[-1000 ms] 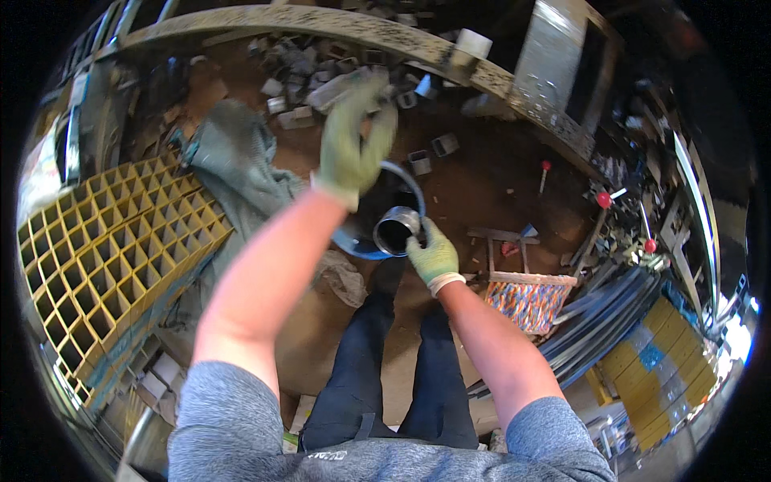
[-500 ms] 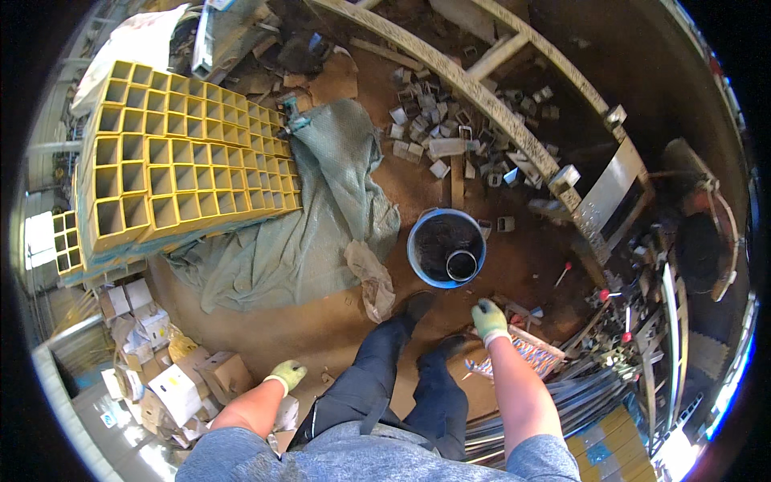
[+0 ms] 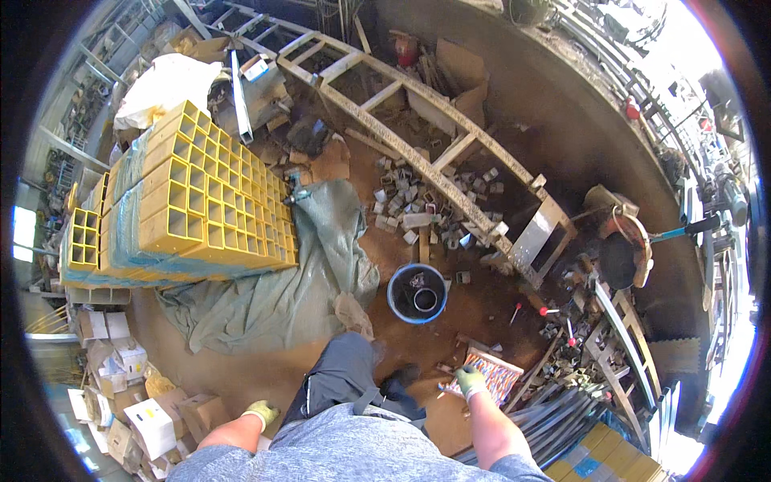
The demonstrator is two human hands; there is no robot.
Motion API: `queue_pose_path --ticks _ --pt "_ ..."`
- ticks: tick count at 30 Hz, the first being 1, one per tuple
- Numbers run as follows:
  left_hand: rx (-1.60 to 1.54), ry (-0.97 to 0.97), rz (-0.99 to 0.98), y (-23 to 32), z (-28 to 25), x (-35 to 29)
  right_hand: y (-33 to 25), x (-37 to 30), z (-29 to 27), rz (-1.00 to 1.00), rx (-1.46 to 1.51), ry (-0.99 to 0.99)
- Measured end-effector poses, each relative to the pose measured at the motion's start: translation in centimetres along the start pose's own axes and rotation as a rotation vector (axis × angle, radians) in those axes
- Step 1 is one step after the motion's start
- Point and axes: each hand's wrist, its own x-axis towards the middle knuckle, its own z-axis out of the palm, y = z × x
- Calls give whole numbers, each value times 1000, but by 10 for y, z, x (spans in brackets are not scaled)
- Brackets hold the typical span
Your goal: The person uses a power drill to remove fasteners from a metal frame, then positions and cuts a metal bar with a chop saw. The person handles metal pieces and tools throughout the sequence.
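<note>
A blue bucket (image 3: 397, 309) stands on the dirt floor ahead of my feet, with a short metal pipe piece (image 3: 426, 300) lying inside it. My left hand (image 3: 261, 414), in a yellow-green glove, hangs low beside my left thigh with nothing visible in it; its fingers are too small to read. My right hand (image 3: 470, 380), gloved the same, is down at my right side just above a colourful woven basket (image 3: 499, 371), fingers loose and holding nothing. My dark trouser legs and shoes sit between the two hands.
Stacked yellow grid panels (image 3: 193, 209) lie on a grey-green tarp (image 3: 281, 297) at left. A long metal frame (image 3: 418, 153) with scattered small metal blocks (image 3: 409, 201) runs behind the bucket. Cardboard boxes (image 3: 144, 418) sit at lower left and steel bars (image 3: 562, 402) at right.
A second ago both hands held the short pipe over the bucket. It now lies in the bucket, both hands have dropped to my sides, and my view has risen and pulled back.
</note>
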Motion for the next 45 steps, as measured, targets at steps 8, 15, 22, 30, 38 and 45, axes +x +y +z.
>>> queue_pose_path --ticks 8,15,22,30,38,45 --pt "-591 481 196 110 -212 138 -6 -10 32 106 12 163" --pt "-562 456 475 338 -481 334 -322 92 189 -214 -199 273" --pt "-397 389 208 430 -673 539 -756 328 339 -1112 -820 550" --pt "-145 457 98 440 -717 741 -878 469 386 -883 -975 517" --pt "309 494 -59 428 -681 893 -863 487 389 -967 -804 486" --pt "232 711 14 412 -678 920 -850 495 386 -965 -753 493"
